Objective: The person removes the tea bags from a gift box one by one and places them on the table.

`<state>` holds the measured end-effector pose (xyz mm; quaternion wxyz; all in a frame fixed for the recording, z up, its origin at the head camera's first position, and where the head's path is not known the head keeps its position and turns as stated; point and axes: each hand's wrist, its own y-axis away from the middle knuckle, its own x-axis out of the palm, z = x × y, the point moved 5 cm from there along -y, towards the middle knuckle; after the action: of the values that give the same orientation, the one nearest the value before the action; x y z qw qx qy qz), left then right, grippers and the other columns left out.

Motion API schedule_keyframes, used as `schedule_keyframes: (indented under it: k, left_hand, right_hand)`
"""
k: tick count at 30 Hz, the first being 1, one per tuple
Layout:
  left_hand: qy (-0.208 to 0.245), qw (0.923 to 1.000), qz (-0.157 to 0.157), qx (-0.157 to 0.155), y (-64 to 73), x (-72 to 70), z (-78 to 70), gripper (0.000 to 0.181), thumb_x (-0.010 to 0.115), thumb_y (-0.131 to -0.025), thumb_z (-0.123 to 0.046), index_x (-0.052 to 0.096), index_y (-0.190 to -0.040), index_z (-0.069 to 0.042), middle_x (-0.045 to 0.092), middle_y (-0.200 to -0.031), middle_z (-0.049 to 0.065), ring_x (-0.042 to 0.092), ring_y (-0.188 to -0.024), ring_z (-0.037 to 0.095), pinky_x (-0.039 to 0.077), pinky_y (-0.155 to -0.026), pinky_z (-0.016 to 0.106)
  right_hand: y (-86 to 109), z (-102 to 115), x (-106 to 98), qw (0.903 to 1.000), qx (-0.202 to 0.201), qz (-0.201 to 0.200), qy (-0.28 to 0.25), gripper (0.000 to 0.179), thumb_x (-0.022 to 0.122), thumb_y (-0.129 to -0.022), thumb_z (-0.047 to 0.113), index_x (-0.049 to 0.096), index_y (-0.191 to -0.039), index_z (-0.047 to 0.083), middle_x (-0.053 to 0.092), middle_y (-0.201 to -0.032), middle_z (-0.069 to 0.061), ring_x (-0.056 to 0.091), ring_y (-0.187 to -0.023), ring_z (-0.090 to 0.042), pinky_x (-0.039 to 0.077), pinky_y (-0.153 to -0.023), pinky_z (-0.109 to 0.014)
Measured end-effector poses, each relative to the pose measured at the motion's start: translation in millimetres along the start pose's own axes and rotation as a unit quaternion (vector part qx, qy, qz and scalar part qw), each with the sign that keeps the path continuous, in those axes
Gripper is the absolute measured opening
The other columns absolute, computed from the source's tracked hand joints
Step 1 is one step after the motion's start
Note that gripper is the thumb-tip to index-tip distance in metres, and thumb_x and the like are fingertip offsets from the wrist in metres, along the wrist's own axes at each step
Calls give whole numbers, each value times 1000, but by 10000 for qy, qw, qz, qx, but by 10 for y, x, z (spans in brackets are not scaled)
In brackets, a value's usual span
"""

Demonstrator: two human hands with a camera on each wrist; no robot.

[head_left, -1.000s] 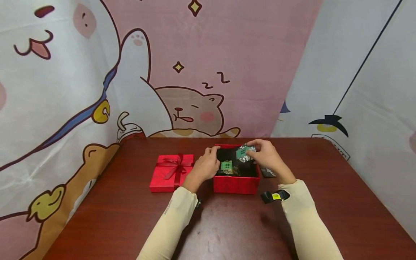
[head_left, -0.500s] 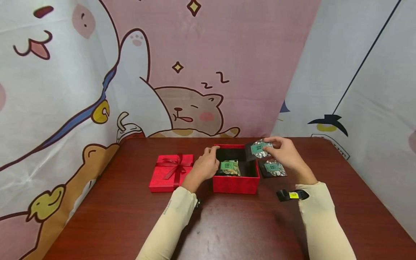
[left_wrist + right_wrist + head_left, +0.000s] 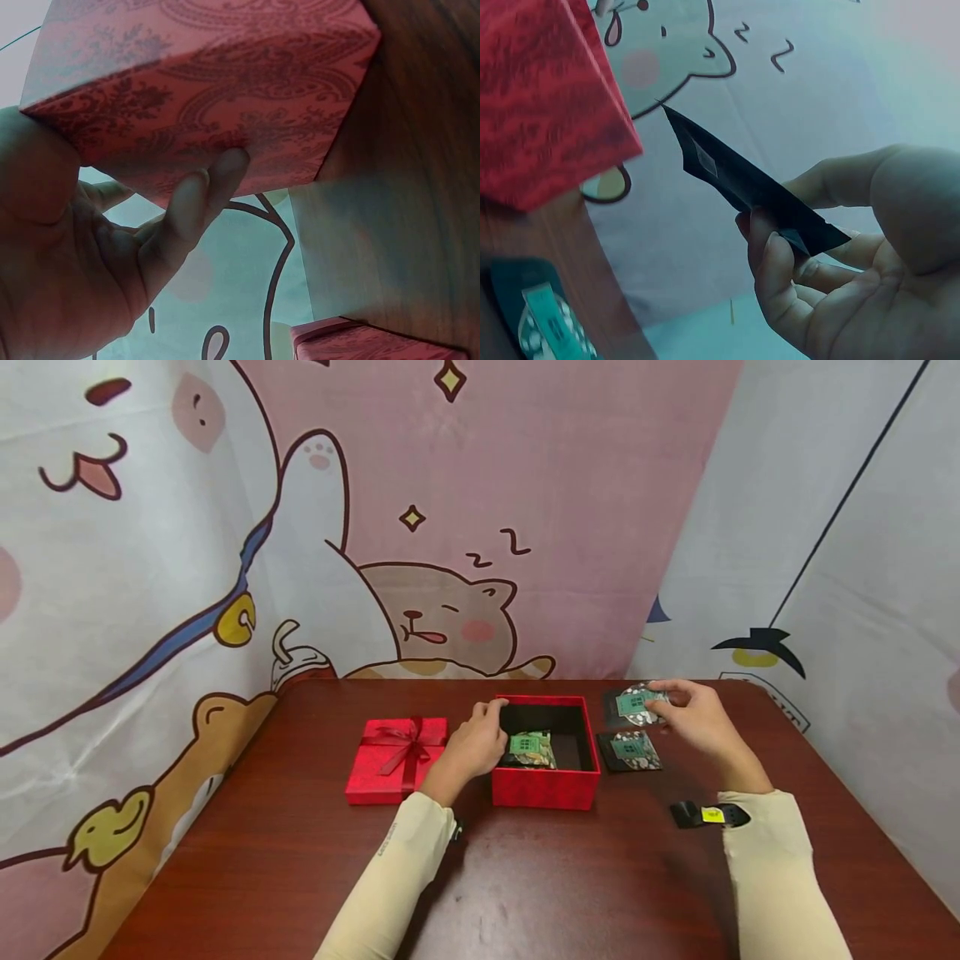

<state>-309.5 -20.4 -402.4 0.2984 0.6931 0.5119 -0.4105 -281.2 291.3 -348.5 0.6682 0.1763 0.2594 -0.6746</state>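
My left hand holds the left wall of an open red gift box. In the left wrist view its fingers lie against the patterned outside of the box. To the right of the box, my right hand pinches a flat black sachet with a green label and floral print. The right wrist view shows the sachet's dark back tilted between thumb and fingers. A second, similar sachet lies on the table just below it. Inside the box, at the left, is another green-labelled sachet.
A red lid with a dark red ribbon bow lies left of the box on the brown wooden table. Behind the table's far edge hangs a cartoon-printed cloth.
My right hand has lifted the sachet out of the box and carried it rightward, over the table beyond the other sachet. The left hand has stayed at the box.
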Motion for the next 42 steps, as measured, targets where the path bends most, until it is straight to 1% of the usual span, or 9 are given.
schedule_keyframes:
  k: [6, 16, 18, 22, 25, 29, 33, 36, 42]
  left_hand:
    - [-16, 10000, -45, 52, 0, -1, 2, 51, 47, -100, -19, 33, -150, -19, 42, -144, 15, 63, -88, 36, 51, -83, 46]
    - [48, 10000, -29, 28, 5, 0, 2, 51, 48, -100, -18, 34, -149, -19, 42, -145, 15, 62, -94, 38, 50, -87, 48]
    - [41, 10000, -2, 9, 7, -1, 2, 51, 47, -100, -18, 33, -149, -19, 42, -145, 14, 62, -93, 37, 50, -87, 47]
    - [49, 10000, 12, -17, 1, -12, -1, 51, 47, -101, -18, 33, -150, -19, 41, -145, 14, 62, -95, 37, 50, -88, 47]
    - [80, 10000, 12, -27, -1, -16, -3, 51, 47, -101, -18, 33, -150, -19, 41, -146, 15, 62, -97, 38, 49, -89, 48]
    - [121, 9999, 78, -75, 7, 1, -1, 51, 47, -101, -18, 33, -150, -20, 40, -146, 14, 62, -98, 38, 49, -91, 48]
    - [137, 9998, 72, -81, 12, 20, 8, 51, 46, -101, -19, 33, -150, -20, 41, -146, 14, 62, -97, 38, 49, -90, 48]
    - [135, 9999, 10, -69, 14, 21, 16, 51, 46, -100, -19, 34, -150, -21, 42, -146, 14, 63, -97, 38, 49, -90, 48]
    - [116, 9999, -4, -62, 4, 9, 14, 50, 46, -101, -19, 34, -149, -21, 42, -145, 13, 62, -97, 37, 49, -90, 47]
  right_hand:
    - [-4, -184, -140, 9996, 174, -132, 168, 45, 58, -99, 20, 52, -134, -8, 66, -89, -12, 64, -63, -10, 54, -60, -27]
    - [23, -457, -227, 9981, 521, -146, 289, 46, 51, -101, 15, 46, -139, -11, 61, -95, -19, 62, -65, -11, 55, -59, -29]
    - [31, -502, -244, 9981, 535, -153, 259, 45, 50, -101, 13, 45, -138, -12, 60, -98, -22, 63, -66, -12, 55, -59, -29]
    - [43, -580, -270, 9981, 571, -140, 159, 46, 47, -101, 11, 42, -138, -15, 54, -114, -34, 65, -69, -16, 56, -60, -31]
    - [46, -652, -278, 9975, 686, -123, 129, 48, 45, -101, 13, 40, -140, -15, 50, -121, -37, 63, -71, -17, 56, -61, -32]
    - [37, -788, -280, 9962, 834, -103, 248, 47, 45, -101, 13, 40, -140, -14, 52, -114, -32, 58, -68, -17, 54, -59, -32]
    - [8, -933, -280, 9956, 791, -95, 487, 45, 46, -100, 11, 43, -137, -14, 55, -102, -25, 57, -64, -17, 53, -56, -33]
    - [-16, -1029, -277, 9954, 777, -120, 555, 46, 47, -98, 10, 42, -136, -15, 55, -98, -23, 57, -62, -18, 51, -55, -33]
    - [-16, -1222, -267, 9940, 961, -124, 507, 49, 45, -96, 9, 37, -137, -18, 52, -105, -28, 55, -64, -19, 51, -53, -32]
